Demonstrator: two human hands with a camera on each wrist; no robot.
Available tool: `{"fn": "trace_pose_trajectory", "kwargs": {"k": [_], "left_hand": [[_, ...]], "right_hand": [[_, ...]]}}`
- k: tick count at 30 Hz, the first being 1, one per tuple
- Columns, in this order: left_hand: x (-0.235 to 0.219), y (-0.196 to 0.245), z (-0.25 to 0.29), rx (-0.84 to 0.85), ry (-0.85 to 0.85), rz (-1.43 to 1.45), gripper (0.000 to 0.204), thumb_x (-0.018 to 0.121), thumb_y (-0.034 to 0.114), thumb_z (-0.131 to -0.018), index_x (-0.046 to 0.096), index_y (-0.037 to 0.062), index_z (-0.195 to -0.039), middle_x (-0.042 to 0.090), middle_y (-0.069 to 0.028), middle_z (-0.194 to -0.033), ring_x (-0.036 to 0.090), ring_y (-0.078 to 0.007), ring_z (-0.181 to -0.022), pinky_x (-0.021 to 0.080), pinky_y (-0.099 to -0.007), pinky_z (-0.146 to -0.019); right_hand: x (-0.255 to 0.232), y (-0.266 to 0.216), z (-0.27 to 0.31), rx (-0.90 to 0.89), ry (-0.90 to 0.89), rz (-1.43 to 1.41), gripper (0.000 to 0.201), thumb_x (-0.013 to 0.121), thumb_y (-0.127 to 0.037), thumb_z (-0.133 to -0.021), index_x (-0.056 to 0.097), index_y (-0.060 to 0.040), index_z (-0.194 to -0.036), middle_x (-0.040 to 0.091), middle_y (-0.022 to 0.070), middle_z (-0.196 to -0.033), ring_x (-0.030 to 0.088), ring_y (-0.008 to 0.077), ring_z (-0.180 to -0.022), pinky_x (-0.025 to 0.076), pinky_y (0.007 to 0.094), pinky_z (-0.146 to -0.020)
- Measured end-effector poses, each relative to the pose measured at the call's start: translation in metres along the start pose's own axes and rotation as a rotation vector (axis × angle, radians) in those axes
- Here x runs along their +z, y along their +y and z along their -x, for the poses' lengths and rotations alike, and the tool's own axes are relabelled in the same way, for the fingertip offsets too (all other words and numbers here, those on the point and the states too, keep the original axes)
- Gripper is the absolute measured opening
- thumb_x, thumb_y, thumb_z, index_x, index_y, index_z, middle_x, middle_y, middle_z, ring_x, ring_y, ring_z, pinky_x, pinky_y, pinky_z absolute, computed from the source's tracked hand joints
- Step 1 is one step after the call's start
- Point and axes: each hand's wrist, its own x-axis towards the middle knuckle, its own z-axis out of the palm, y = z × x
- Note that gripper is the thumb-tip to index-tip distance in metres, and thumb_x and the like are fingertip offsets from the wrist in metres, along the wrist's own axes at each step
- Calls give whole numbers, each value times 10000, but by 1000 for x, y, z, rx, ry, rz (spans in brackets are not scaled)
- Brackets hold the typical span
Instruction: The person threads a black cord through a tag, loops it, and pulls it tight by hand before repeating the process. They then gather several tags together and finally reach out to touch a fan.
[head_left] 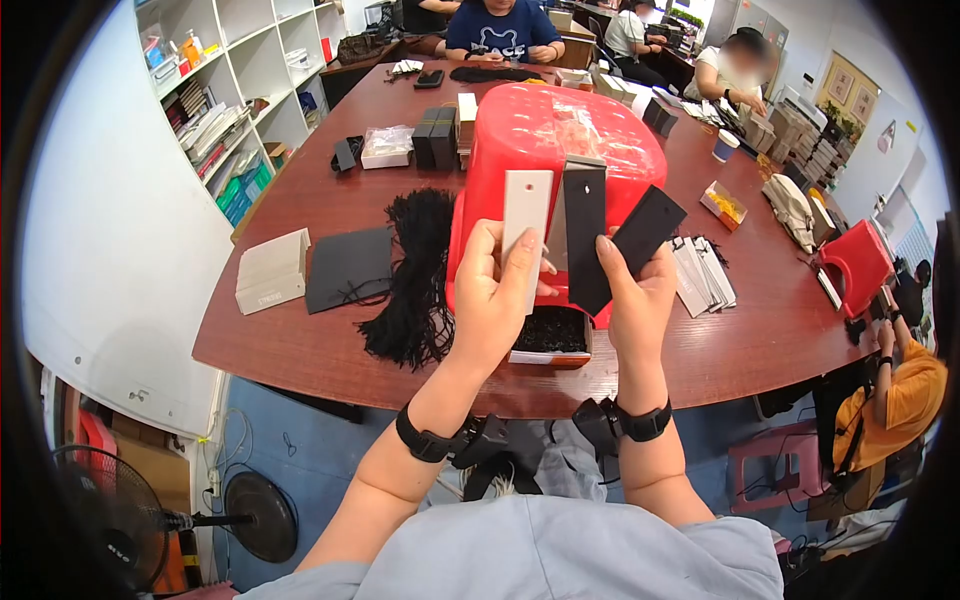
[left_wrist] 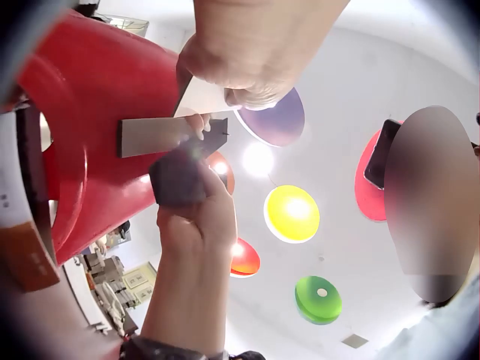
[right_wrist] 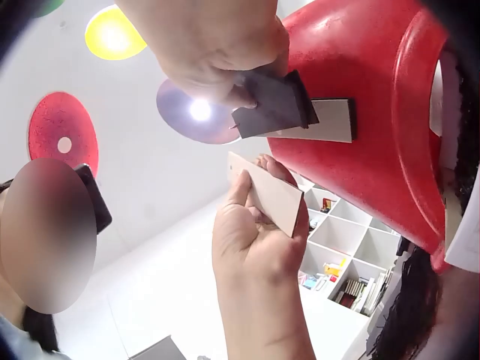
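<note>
My left hand (head_left: 492, 300) grips a white card strip (head_left: 528, 215) with a hole near its top, thumb on its face. In my right hand (head_left: 641, 300) are black card strips: one upright with a hole (head_left: 584, 230), one tilted right (head_left: 648, 232), pinched under the thumb. A grey strip (head_left: 559, 235) shows behind the upright black one. The left wrist view shows the right hand (left_wrist: 196, 217) around the dark cards; the right wrist view shows the left hand (right_wrist: 262, 240) holding the pale strip (right_wrist: 270, 193).
A red plastic stool (head_left: 490, 140) stands on the table (head_left: 330, 345) behind the hands, above a box of black bits (head_left: 552, 332). Black tassels (head_left: 418, 270), a black card (head_left: 349, 268) and a beige card (head_left: 274, 272) lie left; white strips (head_left: 704, 275) lie right. Other people sit around.
</note>
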Motion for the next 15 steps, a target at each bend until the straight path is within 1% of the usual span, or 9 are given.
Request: {"fn": "trace_pose_trajectory", "kwargs": {"k": [2,3,4,6,7,8,10,14,15], "left_hand": [[0,-4,0,63,-7,-108,142,460,151,-868,460,10,-880,533,-61,-754,547,-98,-675,504,-244,-586],[-4,-6,-2,76,-32,-171,157,496,146,-850,505,-8,-877,552,-61,-778,551,-89,-708,509,-250,-621],[-3,-8,-4,77,-30,-173,157,496,146,-850,505,-8,-877,552,-61,-778,551,-89,-708,509,-250,-621],[4,-8,-8,15,-93,-172,177,517,156,-840,521,-20,-850,561,-60,-782,549,-80,-685,507,-245,-612],[7,-7,-12,-63,-81,-144,183,546,161,-824,538,-22,-812,566,-60,-773,550,-80,-658,506,-238,-606],[7,-7,-15,-64,-81,-144,183,546,161,-824,538,-22,-812,566,-60,-773,550,-80,-658,506,-238,-606],[7,-10,-20,-136,-147,-134,173,562,156,-813,543,-16,-800,569,-61,-759,552,-82,-647,507,-235,-598],[8,-19,-16,-188,-149,-38,160,572,149,-805,544,-8,-794,571,-56,-739,555,-82,-646,506,-233,-584],[9,-20,-14,-193,-121,22,171,577,153,-803,544,-11,-770,562,-39,-694,553,-75,-618,492,-218,-559]], "right_hand": [[1,9,-6,-1,13,-5,144,607,-51,-764,518,-11,-870,568,32,-798,527,71,-720,428,202,-646],[1,12,-7,-6,25,-9,145,610,-57,-763,517,-13,-865,566,30,-793,523,69,-718,427,202,-640],[2,13,-8,-5,23,-11,145,610,-57,-763,517,-13,-865,566,30,-793,523,69,-718,427,202,-640],[3,15,-9,-7,29,-42,150,609,-62,-765,515,-12,-869,566,32,-799,525,72,-723,428,207,-642],[4,14,-9,-6,29,-43,150,609,-62,-765,515,-12,-869,566,32,-799,525,72,-723,428,207,-642],[4,12,-8,14,24,-44,151,607,-61,-766,513,-12,-874,566,32,-799,525,73,-722,429,208,-640],[3,11,-10,30,23,-44,153,605,-59,-768,511,-11,-879,566,33,-800,526,74,-722,429,208,-638],[-1,11,-12,62,-11,-73,157,602,-57,-769,509,-9,-887,568,34,-803,528,75,-716,431,207,-640],[-2,11,-12,82,-26,-73,158,602,-56,-769,509,-8,-888,568,34,-805,528,75,-719,431,206,-642]]}}
